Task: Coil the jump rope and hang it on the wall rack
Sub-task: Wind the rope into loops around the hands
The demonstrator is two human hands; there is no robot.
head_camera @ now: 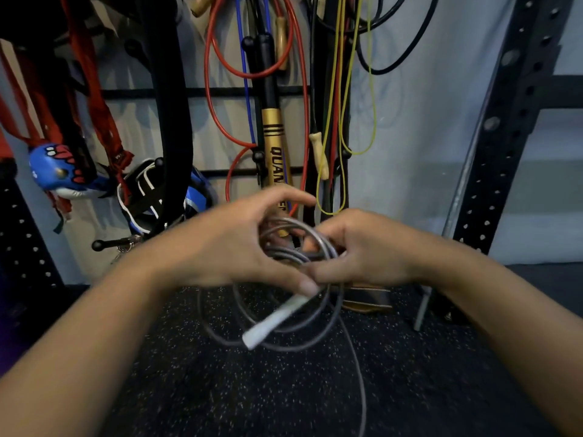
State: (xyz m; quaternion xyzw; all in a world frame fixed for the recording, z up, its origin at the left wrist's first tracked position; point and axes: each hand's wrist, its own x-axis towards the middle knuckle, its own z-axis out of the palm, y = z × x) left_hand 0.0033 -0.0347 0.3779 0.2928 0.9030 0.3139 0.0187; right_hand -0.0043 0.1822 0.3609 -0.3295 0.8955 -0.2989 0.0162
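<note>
A grey jump rope (285,334) hangs in several loose loops between my hands, in front of the wall rack (202,91). Its white handle (273,321) points down and to the left below my fingers. My left hand (233,244) curls around the top of the coil, fingers partly spread. My right hand (359,250) pinches the loops together from the right. One loose strand (358,373) trails down toward the bottom edge. The picture is motion-blurred around the fingers.
The rack holds red (209,99), yellow (373,121), blue and black ropes, a gold and black bat (274,146), red straps and blue boxing gloves (56,171). A black perforated steel upright (504,130) stands at right. Dark speckled rubber floor (284,398) lies below.
</note>
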